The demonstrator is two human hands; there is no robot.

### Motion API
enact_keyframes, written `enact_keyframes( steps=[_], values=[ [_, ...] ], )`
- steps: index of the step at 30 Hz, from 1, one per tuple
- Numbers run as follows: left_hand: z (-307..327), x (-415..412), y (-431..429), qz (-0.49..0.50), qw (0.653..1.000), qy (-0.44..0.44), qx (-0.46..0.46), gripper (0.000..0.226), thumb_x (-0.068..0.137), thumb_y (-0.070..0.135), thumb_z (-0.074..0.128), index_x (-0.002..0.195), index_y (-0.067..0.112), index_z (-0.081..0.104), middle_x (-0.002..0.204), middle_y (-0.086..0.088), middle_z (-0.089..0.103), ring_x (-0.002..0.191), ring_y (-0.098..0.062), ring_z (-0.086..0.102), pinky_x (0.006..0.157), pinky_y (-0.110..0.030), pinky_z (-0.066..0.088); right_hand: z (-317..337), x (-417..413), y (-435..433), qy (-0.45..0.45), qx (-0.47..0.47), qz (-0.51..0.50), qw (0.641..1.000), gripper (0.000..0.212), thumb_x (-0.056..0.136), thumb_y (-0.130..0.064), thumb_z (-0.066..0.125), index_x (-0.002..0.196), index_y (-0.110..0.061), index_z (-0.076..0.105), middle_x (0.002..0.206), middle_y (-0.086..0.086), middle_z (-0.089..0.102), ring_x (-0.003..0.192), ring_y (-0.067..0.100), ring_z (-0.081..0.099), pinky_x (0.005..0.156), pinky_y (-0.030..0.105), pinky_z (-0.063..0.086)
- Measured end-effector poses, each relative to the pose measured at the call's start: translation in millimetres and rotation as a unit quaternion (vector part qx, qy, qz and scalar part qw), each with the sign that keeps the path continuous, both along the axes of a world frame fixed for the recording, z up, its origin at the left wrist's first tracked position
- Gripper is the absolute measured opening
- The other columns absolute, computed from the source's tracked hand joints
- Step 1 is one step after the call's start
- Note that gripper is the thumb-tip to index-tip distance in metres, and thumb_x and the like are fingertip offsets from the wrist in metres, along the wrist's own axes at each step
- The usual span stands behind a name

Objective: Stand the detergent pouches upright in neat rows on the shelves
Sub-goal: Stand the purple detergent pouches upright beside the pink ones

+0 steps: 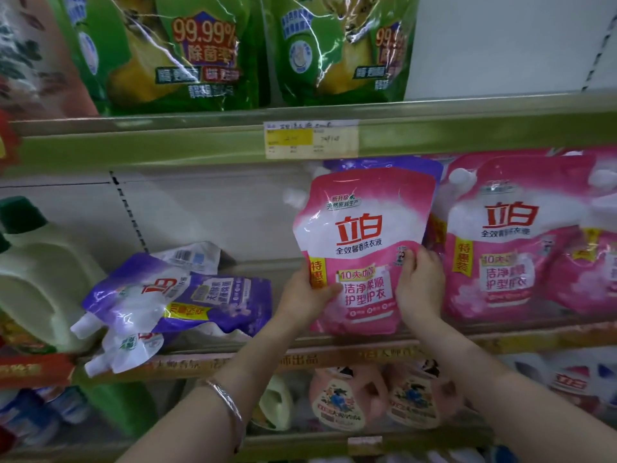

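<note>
fingers [424,262] of left hand [300,292] and right hand [419,285] are gripping one upright pink plastic detergent pouch [360,235]; two green plastic pouches [173,51] are standing on the upper shelf [133,142].

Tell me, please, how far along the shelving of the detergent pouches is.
Done: the pink pouches on the right stand upright in a row. In hand: the left hand and right hand hold another pink pouch upright over the front edge of the middle shelf. Left: the purple pouches on the left lie toppled, one spout hanging over the edge.
</note>
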State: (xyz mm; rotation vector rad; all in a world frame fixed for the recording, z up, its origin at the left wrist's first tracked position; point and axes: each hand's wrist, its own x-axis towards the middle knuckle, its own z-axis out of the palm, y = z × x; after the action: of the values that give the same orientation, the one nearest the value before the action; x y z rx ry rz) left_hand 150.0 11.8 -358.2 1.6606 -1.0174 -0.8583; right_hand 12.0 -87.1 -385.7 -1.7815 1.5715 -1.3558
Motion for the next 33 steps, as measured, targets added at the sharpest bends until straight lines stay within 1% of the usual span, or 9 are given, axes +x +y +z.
enact_keyframes(
  steps=[4, 6, 13, 15, 21, 23, 26, 30, 33],
  values=[
    [-3, -8, -3, 0.02, 0.999, -0.039, -0.01, 0.029, 0.087, 0.018, 0.062, 0.116, 0.021, 0.055, 0.12, -0.001, 0.065, 0.112, -0.021, 0.062, 0.095, -0.043, 0.051, -2, -2, 19, -0.119, -0.026, -0.01, 0.992, 0.032, 0.095, -0.02, 0.049, 0.125, -0.009, 0.042, 0.126, 0.01, 0.043, 0.102, 0.017, 0.052, 0.07, 0.015, 0.04],
    [-4, -13, -6, 0.024, 0.998, -0.06, -0.017, 0.029, 0.088, 0.018, 0.062, 0.117, 0.019, 0.055, 0.12, -0.001, 0.065, 0.112, -0.021, 0.062, 0.096, -0.044, 0.051, -8, -3, 31, -0.149, -0.086, 0.003, 0.985, 0.041, 0.093, -0.018, 0.054, 0.13, -0.015, 0.036, 0.129, 0.006, 0.037, 0.106, 0.015, 0.051, 0.081, 0.017, 0.045],
    [-5, -36, -22, 0.032, 0.997, -0.056, -0.043, 0.033, 0.087, 0.012, 0.063, 0.12, 0.014, 0.058, 0.117, -0.005, 0.066, 0.109, -0.022, 0.063, 0.097, -0.04, 0.05, -23, 3, 46, 0.054, -0.153, 0.068, 0.984, 0.05, 0.088, -0.023, 0.059, 0.132, -0.035, 0.039, 0.139, 0.011, 0.03, 0.124, 0.024, 0.034, 0.096, 0.027, 0.038],
    [-5, -41, -26, 0.031, 0.997, -0.04, -0.051, 0.032, 0.087, 0.009, 0.062, 0.119, 0.012, 0.059, 0.116, -0.007, 0.066, 0.107, -0.023, 0.063, 0.097, -0.039, 0.05, -23, 5, 46, 0.071, -0.133, 0.074, 0.986, 0.054, 0.09, -0.025, 0.057, 0.137, -0.037, 0.035, 0.143, 0.011, 0.025, 0.13, 0.027, 0.03, 0.104, 0.041, 0.038],
    [-10, -25, -15, 0.003, 0.999, 0.022, -0.034, 0.042, 0.084, 0.004, 0.064, 0.123, 0.015, 0.055, 0.117, -0.001, 0.063, 0.109, -0.018, 0.059, 0.092, -0.036, 0.053, -25, 13, 60, 0.129, -0.141, 0.074, 0.979, 0.061, 0.085, -0.024, 0.063, 0.137, -0.034, 0.031, 0.141, 0.011, 0.03, 0.132, 0.032, 0.033, 0.104, 0.052, 0.037],
    [-14, -14, -5, 0.017, 0.999, 0.034, -0.035, 0.042, 0.084, 0.005, 0.064, 0.124, 0.015, 0.053, 0.12, -0.001, 0.059, 0.106, -0.016, 0.058, 0.078, -0.025, 0.058, -28, 15, 66, 0.171, -0.182, 0.084, 0.965, 0.057, 0.083, -0.026, 0.065, 0.133, -0.03, 0.038, 0.139, 0.009, 0.03, 0.128, 0.028, 0.033, 0.101, 0.051, 0.037],
    [-18, 3, 5, 0.045, 0.998, 0.023, -0.047, 0.043, 0.087, 0.006, 0.061, 0.128, 0.011, 0.049, 0.115, 0.002, 0.053, 0.091, -0.005, 0.053, 0.047, -0.005, 0.047, -34, 21, 75, 0.195, -0.22, 0.107, 0.95, 0.052, 0.08, -0.025, 0.068, 0.127, -0.029, 0.045, 0.129, 0.007, 0.033, 0.116, 0.022, 0.035, 0.093, 0.045, 0.042],
    [-23, 26, -4, 0.06, 0.996, -0.016, -0.067, 0.049, 0.088, 0.009, 0.059, 0.135, 0.014, 0.046, 0.129, -0.001, 0.048, 0.106, -0.01, 0.045, 0.05, -0.003, 0.041, -46, 35, 87, 0.209, -0.179, 0.208, 0.939, 0.042, 0.087, -0.021, 0.06, 0.126, -0.03, 0.046, 0.13, -0.001, 0.04, 0.117, 0.016, 0.046, 0.093, 0.034, 0.05],
    [-22, 44, -20, 0.065, 0.992, -0.053, -0.09, 0.044, 0.089, 0.009, 0.057, 0.131, 0.015, 0.049, 0.133, -0.003, 0.05, 0.114, -0.013, 0.047, 0.075, -0.012, 0.042, -48, 63, 85, 0.168, -0.073, 0.248, 0.951, 0.048, 0.096, -0.02, 0.048, 0.14, -0.031, 0.033, 0.143, -0.011, 0.038, 0.129, 0.006, 0.039, 0.103, 0.029, 0.044]
  ],
)
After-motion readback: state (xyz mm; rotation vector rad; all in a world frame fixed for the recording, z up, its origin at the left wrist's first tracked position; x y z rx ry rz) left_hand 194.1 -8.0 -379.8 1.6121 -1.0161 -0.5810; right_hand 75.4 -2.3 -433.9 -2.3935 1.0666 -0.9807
